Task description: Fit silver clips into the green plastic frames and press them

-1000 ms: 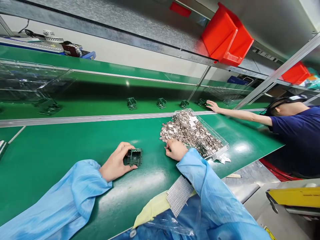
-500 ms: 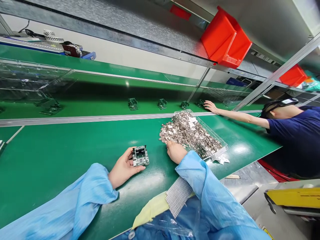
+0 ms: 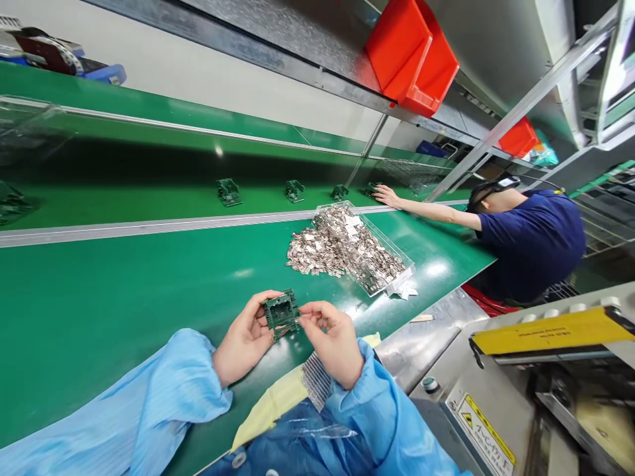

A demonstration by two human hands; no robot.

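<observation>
Head view: we note L hand [image 3: 243,344] clamped on PCB assy [image 3: 282,313] over green bench [image 3: 124,284]; R hand [image 3: 335,340] at its edge, pinch unclear. Est. light, stiff, fragile; hold by edges.

Overhead: open red plastic bin [image 3: 411,59] at the edge of a grey metal shelf [image 3: 317,39]. Second, smaller-looking red plastic bin [image 3: 518,137] farther right, teal crumpled item [image 3: 544,153] beside it, contents unclear. Upper left: dark-red and blue object [image 3: 74,63] on a green ledge, type uncertain. Right: co-worker in dark blue short-sleeved shirt [image 3: 536,238] and black headgear [image 3: 479,193], bent forward, one arm extended. Lower right: grey machine housing with yellow printed bar [image 3: 550,332] and yellow-bordered warning label [image 3: 486,433].
</observation>
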